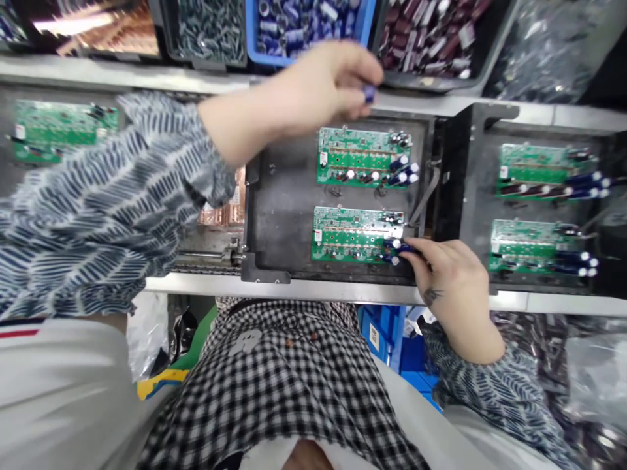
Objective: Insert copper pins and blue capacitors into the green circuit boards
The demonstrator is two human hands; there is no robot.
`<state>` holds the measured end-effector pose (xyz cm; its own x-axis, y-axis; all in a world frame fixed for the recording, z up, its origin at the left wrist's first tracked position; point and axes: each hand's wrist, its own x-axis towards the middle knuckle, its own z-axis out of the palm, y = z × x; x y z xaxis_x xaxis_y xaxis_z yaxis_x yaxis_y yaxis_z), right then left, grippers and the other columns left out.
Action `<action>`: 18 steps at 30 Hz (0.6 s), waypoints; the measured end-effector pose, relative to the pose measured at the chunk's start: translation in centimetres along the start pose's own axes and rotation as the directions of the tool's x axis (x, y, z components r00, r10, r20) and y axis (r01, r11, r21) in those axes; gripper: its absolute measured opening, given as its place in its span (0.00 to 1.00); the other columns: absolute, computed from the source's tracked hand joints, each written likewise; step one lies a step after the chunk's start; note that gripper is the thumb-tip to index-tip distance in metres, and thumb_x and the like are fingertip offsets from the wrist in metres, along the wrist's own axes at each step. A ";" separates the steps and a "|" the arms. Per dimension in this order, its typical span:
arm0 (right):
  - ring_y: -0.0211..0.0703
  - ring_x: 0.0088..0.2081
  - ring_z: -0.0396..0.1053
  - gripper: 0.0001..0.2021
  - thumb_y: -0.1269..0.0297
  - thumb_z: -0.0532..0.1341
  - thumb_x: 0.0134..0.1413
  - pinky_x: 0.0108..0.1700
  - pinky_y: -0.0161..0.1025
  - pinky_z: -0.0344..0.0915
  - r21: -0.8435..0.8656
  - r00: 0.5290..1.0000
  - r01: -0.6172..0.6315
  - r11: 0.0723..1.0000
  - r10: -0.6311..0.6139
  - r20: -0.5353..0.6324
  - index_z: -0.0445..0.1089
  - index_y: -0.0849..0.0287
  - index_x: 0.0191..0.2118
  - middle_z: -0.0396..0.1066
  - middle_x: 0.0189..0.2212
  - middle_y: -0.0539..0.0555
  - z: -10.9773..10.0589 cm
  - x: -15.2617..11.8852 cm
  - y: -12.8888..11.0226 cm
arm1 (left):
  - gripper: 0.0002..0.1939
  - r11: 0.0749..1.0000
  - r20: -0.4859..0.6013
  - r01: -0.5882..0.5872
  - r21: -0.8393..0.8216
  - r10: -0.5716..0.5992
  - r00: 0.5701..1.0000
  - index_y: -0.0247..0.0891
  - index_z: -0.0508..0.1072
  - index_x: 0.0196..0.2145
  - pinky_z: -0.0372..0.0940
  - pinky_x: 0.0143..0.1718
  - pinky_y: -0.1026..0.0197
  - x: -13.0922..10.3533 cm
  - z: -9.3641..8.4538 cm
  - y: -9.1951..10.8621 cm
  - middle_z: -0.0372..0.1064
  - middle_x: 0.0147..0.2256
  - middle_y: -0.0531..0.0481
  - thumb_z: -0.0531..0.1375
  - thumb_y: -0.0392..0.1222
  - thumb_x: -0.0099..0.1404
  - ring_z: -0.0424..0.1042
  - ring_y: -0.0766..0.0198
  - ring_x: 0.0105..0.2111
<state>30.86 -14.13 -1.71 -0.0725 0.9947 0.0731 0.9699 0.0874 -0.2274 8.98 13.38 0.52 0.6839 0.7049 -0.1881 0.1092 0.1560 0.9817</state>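
- Left hand: raised above the upper board, near the front edge of the blue bin. Grip is closed on a small blue component; the hand is blurred.
- Right hand: at the right end of the lower board. Thumb and fingers pinch a dark blue capacitor there; whether it is fully seated cannot be told.
- Lower board: green, lying flat in the central black tray, with other blue capacitors beside the fingertips.
- Upper board: green, flat in the same tray, apart from the lower board; a cluster of blue capacitors stands at its right end.
- Right-hand tray: holds two further green boards, both fitted with blue capacitors.
- Far side, beyond the metal rail: blue bin of blue components; to its right, a black bin of maroon components.
- Far left: another green board, partly behind the sleeve.
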 end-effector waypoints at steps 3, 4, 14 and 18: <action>0.53 0.35 0.72 0.14 0.60 0.56 0.70 0.40 0.50 0.67 -0.082 1.000 0.018 0.996 -0.018 0.000 0.77 0.58 0.48 0.80 0.37 0.58 0.0 -0.3 -0.7 | 0.06 0.965 0.117 0.202 -0.166 -0.184 0.976 0.30 0.73 0.43 0.66 0.48 0.64 -3.6 4.3 0.0 0.75 0.33 0.51 0.60 0.26 0.70 0.73 0.70 0.37; 0.53 0.36 0.72 0.14 0.61 0.56 0.70 0.40 0.50 0.68 -0.093 1.000 0.024 0.995 -0.023 0.013 0.77 0.58 0.50 0.80 0.38 0.59 -0.2 -0.3 -1.1 | 0.05 0.941 0.145 0.262 -0.216 -0.234 0.961 0.31 0.74 0.41 0.67 0.46 0.65 -4.3 5.2 -0.1 0.75 0.33 0.50 0.60 0.27 0.70 0.74 0.70 0.37; 0.45 0.31 0.73 0.09 0.58 0.65 0.63 0.34 0.43 0.71 0.353 0.927 -0.133 0.926 0.242 -0.286 0.75 0.49 0.48 0.76 0.35 0.51 -1.6 -0.5 -1.6 | 0.05 0.977 0.501 0.209 0.030 -0.196 0.843 0.36 0.76 0.34 0.68 0.45 0.61 -4.2 11.4 -0.3 0.74 0.32 0.48 0.67 0.29 0.62 0.74 0.60 0.41; 0.47 0.33 0.73 0.08 0.62 0.67 0.62 0.35 0.44 0.70 0.366 0.906 -0.138 0.920 0.267 -0.330 0.76 0.48 0.46 0.76 0.35 0.51 -1.3 -2.1 0.1 | 0.04 0.840 0.206 -0.198 0.505 0.106 0.973 0.36 0.75 0.39 0.46 0.70 0.45 3.8 7.9 1.1 0.71 0.48 0.43 0.66 0.34 0.66 0.57 0.41 0.63</action>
<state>31.45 -16.29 -0.65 0.2696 0.9061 0.3259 0.8177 -0.0367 -0.5745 17.35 10.75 1.10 0.8254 0.5598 -0.0732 0.3208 -0.3584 0.8767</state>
